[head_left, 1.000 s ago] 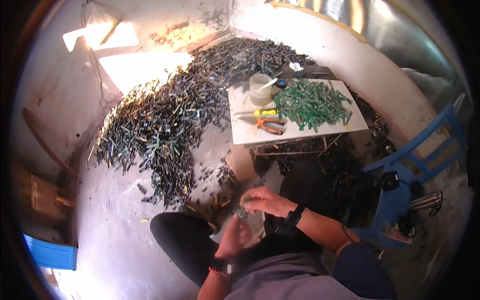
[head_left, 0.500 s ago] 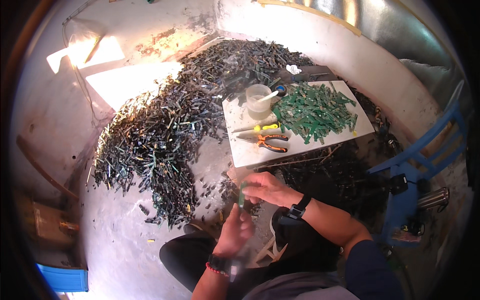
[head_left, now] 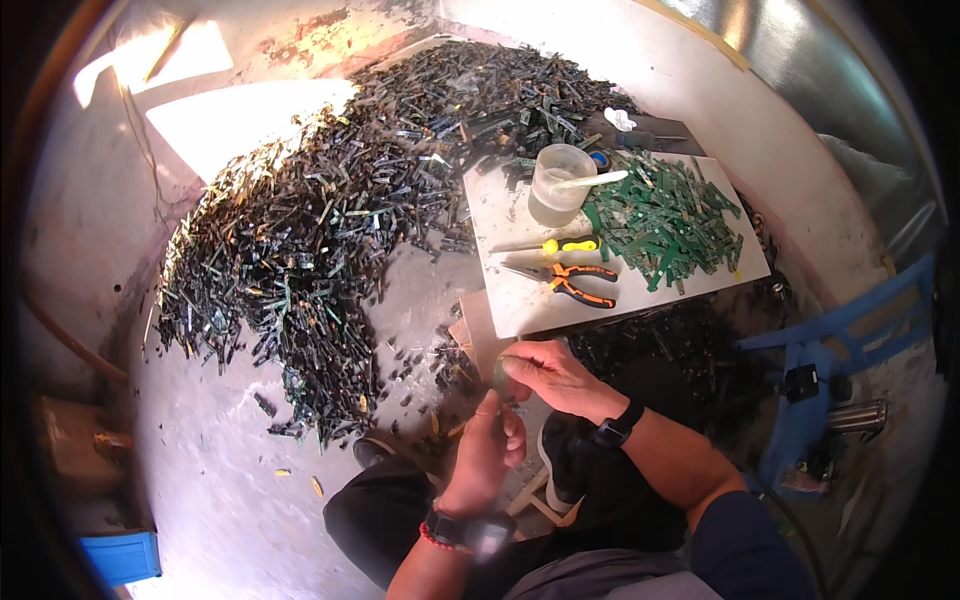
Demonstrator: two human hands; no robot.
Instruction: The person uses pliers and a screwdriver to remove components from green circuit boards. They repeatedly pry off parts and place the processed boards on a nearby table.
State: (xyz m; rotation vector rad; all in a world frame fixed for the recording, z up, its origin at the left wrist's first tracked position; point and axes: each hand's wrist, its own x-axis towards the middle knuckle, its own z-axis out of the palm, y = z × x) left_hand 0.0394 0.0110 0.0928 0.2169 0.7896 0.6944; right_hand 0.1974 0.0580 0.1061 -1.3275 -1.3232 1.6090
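Observation:
A narrow green circuit board strip [head_left: 499, 374], blurred and mostly covered by fingers, is held in front of my knees. My right hand [head_left: 555, 378] pinches its upper part. Just below, my left hand [head_left: 485, 447] is closed with its thumb up against the strip's lower end; its other fingers are curled. Beyond my hands, a white board [head_left: 510, 318] carries pliers [head_left: 568, 284] with orange-and-black handles, a yellow-and-black screwdriver [head_left: 560, 245], a cloudy plastic cup [head_left: 555, 195] with a white stirring stick [head_left: 598, 180] across its rim, and a pile of green circuit board strips [head_left: 665, 225].
A large heap of dark strips [head_left: 300, 250] covers the floor at left and back. Blue roll of tape [head_left: 600, 160] and crumpled white paper [head_left: 619, 119] lie behind the cup. A blue plastic chair [head_left: 800, 365] stands at right, a cardboard box [head_left: 80, 445] at far left.
The whole view has shifted, so the board and tools sit farther right. Both hands remain together at the strip, which now shows less between the fingers.

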